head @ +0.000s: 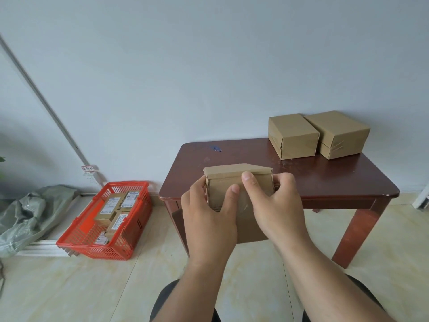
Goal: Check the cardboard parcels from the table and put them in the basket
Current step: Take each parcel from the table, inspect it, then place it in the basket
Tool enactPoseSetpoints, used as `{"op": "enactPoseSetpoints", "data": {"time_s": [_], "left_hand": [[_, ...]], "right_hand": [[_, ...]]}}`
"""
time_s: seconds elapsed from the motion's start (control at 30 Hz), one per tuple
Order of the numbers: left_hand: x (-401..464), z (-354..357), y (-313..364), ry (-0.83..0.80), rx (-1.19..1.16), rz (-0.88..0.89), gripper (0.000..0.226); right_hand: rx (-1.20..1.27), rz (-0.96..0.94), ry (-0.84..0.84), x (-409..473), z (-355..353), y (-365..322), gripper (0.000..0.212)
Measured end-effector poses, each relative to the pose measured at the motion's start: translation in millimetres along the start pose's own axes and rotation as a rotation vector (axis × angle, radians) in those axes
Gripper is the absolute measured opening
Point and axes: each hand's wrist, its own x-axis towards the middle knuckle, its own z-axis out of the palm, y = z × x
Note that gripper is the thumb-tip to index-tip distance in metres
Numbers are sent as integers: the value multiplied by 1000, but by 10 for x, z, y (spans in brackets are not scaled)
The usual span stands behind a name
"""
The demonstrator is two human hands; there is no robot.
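Both hands, left hand and right hand, each grip curled round a cardboard parcel held above the counter; its loose top flap could spill contents during transfer to the basket.

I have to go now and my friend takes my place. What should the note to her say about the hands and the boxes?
Left hand and right hand: both grip the small cardboard box, held up in front of the table; its top flap stands open.
On the table: two closed brown boxes side by side at the far right, the nearer box and the farther box.
Done: several labelled parcels already lie in the red basket on the floor to the left.
Left: finish checking the held box, put it in the basket, then check and move the two on the table.
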Motion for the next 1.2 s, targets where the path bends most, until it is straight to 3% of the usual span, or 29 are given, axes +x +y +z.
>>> {"op": "enactPoseSetpoints", "data": {"time_s": [0.2,0.33,0.4,0.53,0.63,0.8,0.9,0.97,1.1,1.2], "left_hand": [[130,-63,74,18,-88,-80,43],[167,-81,102,61,-125,-97,54],[126,-74,91,55,-126,-115,63],[-56,-29,69,25,-145,-103,39],[-174,7,43,4,-114,-66,44],[-10,-63,18,6,-84,-143,62],[71,-124,19,7,-32,-138,56],[32,-136,30,-5,-6,-119,52],[-129,-107,2,8,28,-42,58],[-138,-94,-15,-7,28,-75,55]], "right_hand": [[-93,-143,18,-189,-23,65,52],[-115,-188,-16,-262,-14,86,71],[-70,-130,-36,-245,-12,77,67],[66,32,-105,-143,-11,60,38],[124,99,-107,-105,-37,48,42],[48,14,-124,-260,-48,77,46],[2,-28,-135,-315,-39,116,48],[-2,-28,-127,-262,-42,140,54],[-106,-8,-132,-131,-49,94,92],[-144,-4,-137,-103,-72,67,67]]}}
